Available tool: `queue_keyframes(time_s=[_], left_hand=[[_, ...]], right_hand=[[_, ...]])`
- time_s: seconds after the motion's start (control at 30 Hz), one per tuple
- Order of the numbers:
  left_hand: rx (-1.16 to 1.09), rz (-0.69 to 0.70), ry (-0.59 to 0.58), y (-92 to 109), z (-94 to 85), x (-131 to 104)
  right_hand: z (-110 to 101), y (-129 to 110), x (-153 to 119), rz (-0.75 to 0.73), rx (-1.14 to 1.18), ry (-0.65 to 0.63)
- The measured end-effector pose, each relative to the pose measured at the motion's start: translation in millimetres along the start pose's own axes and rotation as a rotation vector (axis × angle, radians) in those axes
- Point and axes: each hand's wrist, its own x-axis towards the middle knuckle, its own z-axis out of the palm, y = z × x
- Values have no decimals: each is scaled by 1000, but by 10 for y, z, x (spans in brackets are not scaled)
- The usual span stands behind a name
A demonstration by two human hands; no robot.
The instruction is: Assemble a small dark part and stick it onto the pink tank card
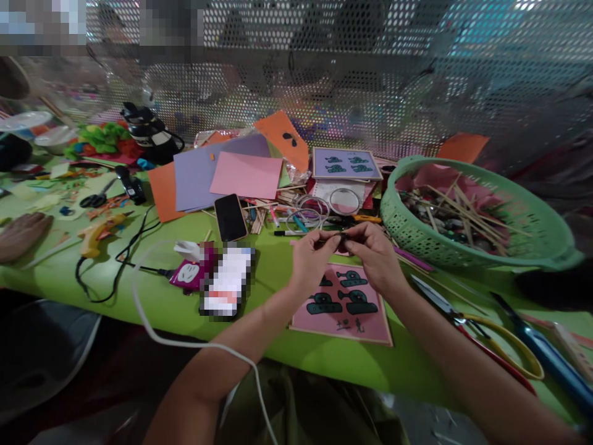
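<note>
My left hand (pixel 311 258) and my right hand (pixel 374 254) meet fingertip to fingertip above the green table (pixel 278 337). Both are closed in a pinch around a small dark piece (pixel 343 237), too small to make out. Beneath them lies a pink card (pixel 340 318) with a light border, dark green tank-like shapes and handwritten characters. My hands cover its upper part. A similar purple card (pixel 345 164) rests farther back, behind the wire rings (pixel 345 201).
Right: a green basket (pixel 532 232) of sticks, scissors (pixel 504 346) and a blue cutter (pixel 551 358). Left: a black phone (pixel 230 217), a lit phone (pixel 228 281), a yellow glue gun (pixel 95 238) and cables. Another person's hand (pixel 23 236) rests at far left. A perforated metal screen (pixel 287 74) stands behind.
</note>
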Motion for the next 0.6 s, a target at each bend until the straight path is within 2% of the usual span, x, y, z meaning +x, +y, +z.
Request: queue_keyframes(time_s=[0.23,0.3,0.4,0.6], left_hand=[[-74,-36,21,-22,-3,49],[-90,-43,35,-23,5,51],[-91,-55,46,-19,18,32],[-69,-75,3,-2,-3,16]], right_hand=[[-19,-27,-4,-2,12,-28],[-32,-22,-1,-13,-15,0],[-51,3,8,-38,-124,56],[-112,6,17,-161,-375,-10]])
